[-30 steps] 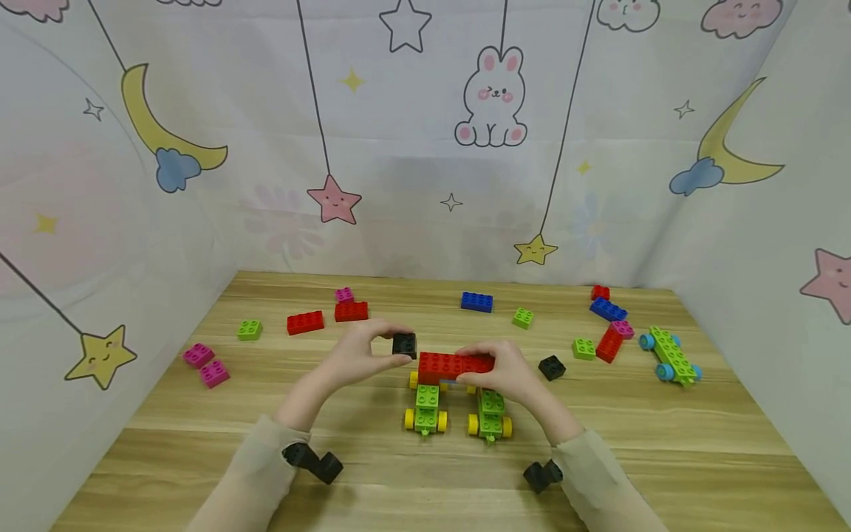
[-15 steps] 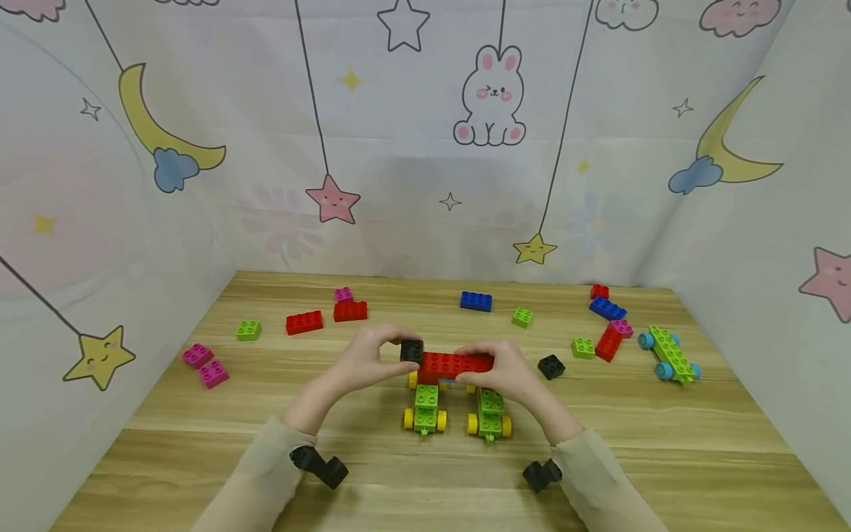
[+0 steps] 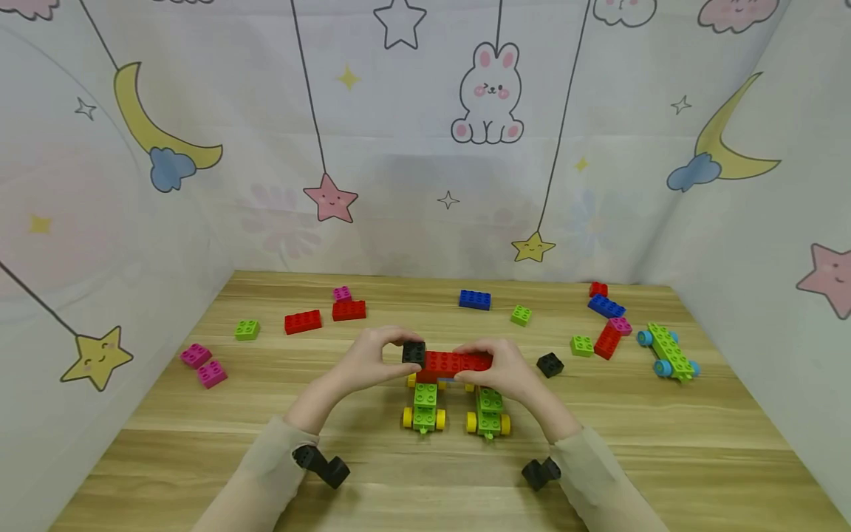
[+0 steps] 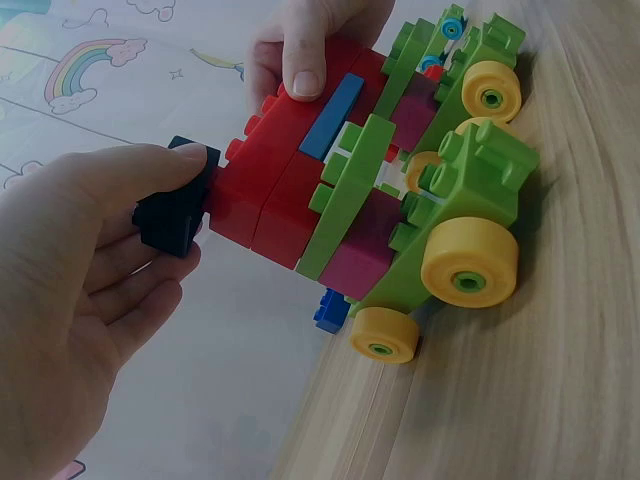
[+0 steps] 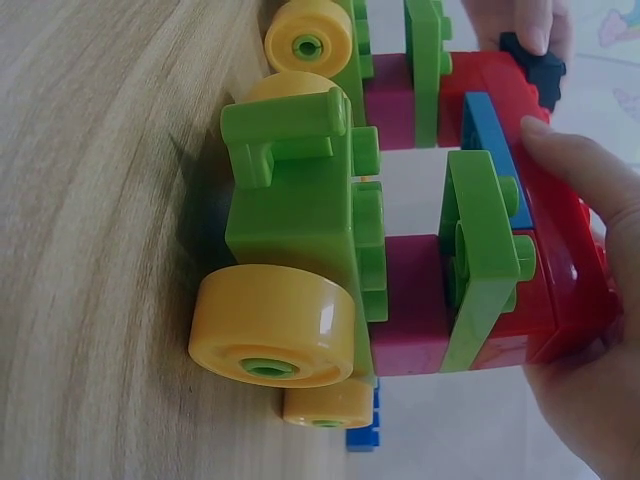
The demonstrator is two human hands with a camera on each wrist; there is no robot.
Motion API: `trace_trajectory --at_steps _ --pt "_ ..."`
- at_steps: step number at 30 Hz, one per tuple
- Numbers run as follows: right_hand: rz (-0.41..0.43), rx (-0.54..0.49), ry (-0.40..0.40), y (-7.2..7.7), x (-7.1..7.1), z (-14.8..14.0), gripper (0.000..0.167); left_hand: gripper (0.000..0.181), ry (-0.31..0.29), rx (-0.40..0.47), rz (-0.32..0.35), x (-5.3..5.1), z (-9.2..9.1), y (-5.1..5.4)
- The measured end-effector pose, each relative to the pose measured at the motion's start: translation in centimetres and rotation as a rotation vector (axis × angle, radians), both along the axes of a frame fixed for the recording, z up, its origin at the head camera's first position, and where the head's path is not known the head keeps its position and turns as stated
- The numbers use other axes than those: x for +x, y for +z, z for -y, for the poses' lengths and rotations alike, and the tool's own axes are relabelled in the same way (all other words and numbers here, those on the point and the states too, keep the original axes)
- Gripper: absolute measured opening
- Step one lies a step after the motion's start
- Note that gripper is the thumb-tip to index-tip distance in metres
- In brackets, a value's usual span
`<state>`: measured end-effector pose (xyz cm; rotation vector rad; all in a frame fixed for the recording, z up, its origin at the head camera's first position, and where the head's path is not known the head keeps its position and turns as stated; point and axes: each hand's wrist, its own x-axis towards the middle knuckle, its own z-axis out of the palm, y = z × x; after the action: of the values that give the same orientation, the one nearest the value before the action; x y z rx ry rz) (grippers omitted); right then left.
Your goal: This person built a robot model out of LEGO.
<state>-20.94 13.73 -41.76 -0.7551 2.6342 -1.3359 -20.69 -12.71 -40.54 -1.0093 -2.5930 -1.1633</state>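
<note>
With left hand (image 3: 368,362), pinches black four-stud brick (image 3: 414,352) at left end of red brick bar (image 3: 442,363) running left to right; with right hand (image 3: 495,366), grips its right end; cannot tell whether seated.

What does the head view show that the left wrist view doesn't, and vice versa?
Only head: the rabbit print and a loose black brick lying right of the build.

Only left wrist: magenta bricks sandwiched between green pieces, plus a rainbow print.

Both: the left hand pinching its black block, the right hand gripping the red bricks, and yellow wheels.
</note>
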Motion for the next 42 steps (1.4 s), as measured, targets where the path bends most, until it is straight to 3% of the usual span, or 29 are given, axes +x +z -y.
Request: trace_trajectory --at_steps 3,16,42 --pt "0.000 0.002 -0.003 0.0 0.0 0.0 0.037 0.037 0.002 0.001 0.019 0.0 -0.1 0.0" --pt "-0.013 0.003 -0.003 0.0 0.0 0.0 0.036 0.036 0.013 -0.054 -0.014 -0.2 -0.4 0.4" --pt "0.011 -0.014 -0.003 0.0 0.0 0.0 0.036 0.036 0.038 -0.104 0.107 -0.5 -0.5 1.2"
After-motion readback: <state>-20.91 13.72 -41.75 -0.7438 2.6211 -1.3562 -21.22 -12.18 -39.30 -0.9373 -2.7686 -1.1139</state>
